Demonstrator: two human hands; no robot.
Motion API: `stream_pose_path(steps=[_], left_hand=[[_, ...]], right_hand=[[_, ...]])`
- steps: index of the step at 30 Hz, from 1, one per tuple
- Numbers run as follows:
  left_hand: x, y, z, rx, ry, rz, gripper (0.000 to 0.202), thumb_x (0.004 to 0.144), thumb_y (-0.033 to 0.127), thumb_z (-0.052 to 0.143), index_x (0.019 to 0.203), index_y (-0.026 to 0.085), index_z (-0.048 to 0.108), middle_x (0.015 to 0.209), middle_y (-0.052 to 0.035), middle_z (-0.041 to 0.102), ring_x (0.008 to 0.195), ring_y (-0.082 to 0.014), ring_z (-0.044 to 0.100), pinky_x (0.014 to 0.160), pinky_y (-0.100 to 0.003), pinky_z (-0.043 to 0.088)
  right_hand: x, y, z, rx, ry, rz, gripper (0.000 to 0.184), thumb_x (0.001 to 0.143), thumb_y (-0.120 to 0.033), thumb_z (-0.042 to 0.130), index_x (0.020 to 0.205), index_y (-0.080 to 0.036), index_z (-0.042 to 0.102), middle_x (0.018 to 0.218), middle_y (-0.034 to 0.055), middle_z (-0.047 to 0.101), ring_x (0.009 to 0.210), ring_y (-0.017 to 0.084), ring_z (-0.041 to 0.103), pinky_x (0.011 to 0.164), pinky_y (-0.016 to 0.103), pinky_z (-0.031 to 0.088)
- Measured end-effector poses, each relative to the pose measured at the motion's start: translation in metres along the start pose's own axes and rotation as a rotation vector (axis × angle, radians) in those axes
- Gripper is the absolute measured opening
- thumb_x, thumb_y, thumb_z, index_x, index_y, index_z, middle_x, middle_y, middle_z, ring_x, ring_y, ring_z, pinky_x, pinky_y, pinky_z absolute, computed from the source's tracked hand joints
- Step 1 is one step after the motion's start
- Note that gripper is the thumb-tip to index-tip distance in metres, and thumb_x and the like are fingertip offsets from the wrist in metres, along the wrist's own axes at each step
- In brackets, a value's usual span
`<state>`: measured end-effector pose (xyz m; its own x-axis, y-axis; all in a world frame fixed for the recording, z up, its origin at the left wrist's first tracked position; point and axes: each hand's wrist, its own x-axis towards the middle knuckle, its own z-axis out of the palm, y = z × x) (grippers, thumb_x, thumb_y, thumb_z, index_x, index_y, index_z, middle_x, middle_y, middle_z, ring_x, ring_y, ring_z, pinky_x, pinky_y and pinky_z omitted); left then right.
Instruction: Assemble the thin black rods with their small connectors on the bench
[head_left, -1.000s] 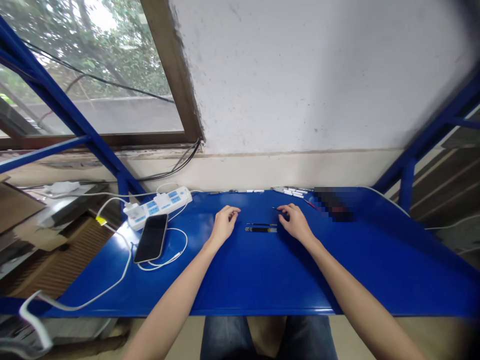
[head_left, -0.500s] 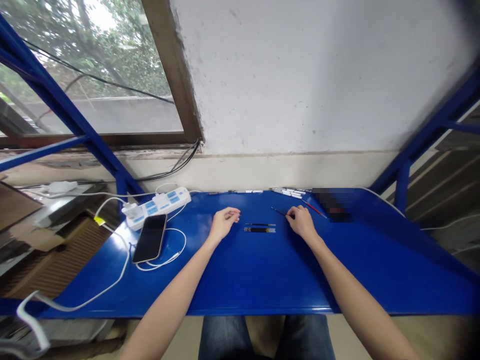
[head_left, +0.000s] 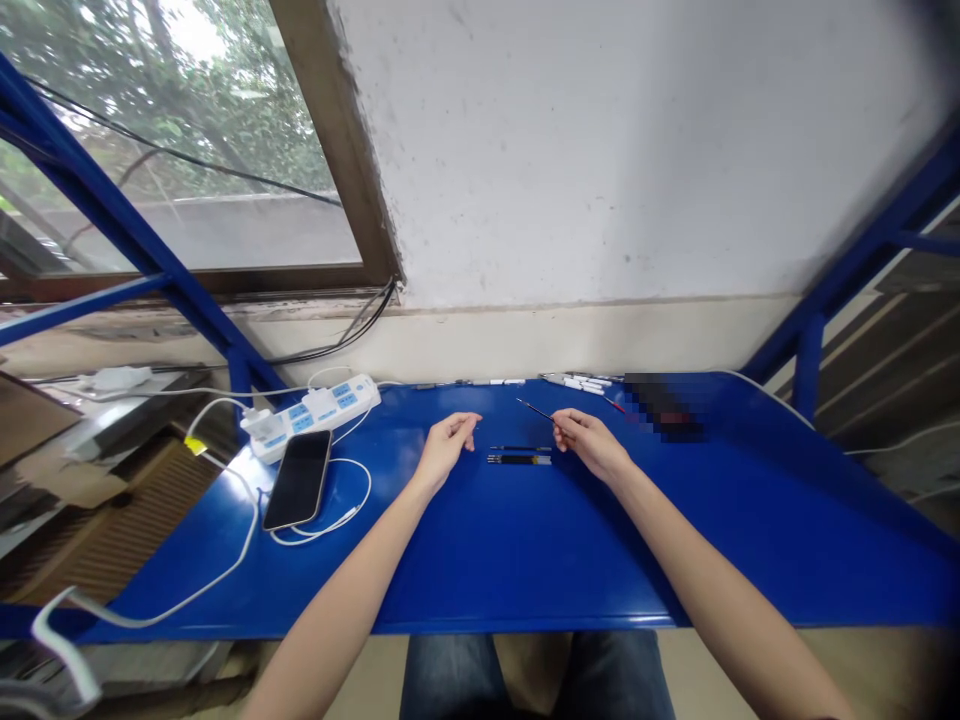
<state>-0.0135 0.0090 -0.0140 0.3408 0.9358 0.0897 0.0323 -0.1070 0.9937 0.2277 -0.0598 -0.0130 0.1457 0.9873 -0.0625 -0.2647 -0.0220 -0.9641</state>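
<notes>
Swung left now, the thin dark rod (head_left: pixel 535 409) sits clamped in my right grip (head_left: pixel 583 440), tip pointing up-left beyond the black pen refills (head_left: pixel 519 459); my left grip (head_left: pixel 450 450) is loosely open, empty.

The one head-worn camera looks forward and down from near the bench's near edge, close above the left hand (head_left: pixel 448 452) and right hand (head_left: pixel 589 445), across the blue metal bench (head_left: pixel 525 585) toward the far white wall (head_left: pixel 600 150), with a window (head_left: pixel 180 150) at far left.
</notes>
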Motion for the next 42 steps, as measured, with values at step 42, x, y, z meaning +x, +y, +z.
stream_pose_path(steps=[42], left_hand=[[-0.008, 0.007, 0.013, -0.201, -0.135, -0.094, 0.035, 0.07, 0.042, 0.075, 0.086, 0.013, 0.063, 0.076, -0.006, 0.071, 0.076, -0.0178, 0.069, 0.083, -0.036, 0.054]], right_hand=[[-0.008, 0.001, 0.016, 0.083, -0.13, -0.049, 0.032, 0.07, -0.042, 0.075, 0.092, -0.018, 0.073, 0.08, 0.0056, 0.067, 0.074, 0.015, 0.059, 0.068, 0.03, 0.046]])
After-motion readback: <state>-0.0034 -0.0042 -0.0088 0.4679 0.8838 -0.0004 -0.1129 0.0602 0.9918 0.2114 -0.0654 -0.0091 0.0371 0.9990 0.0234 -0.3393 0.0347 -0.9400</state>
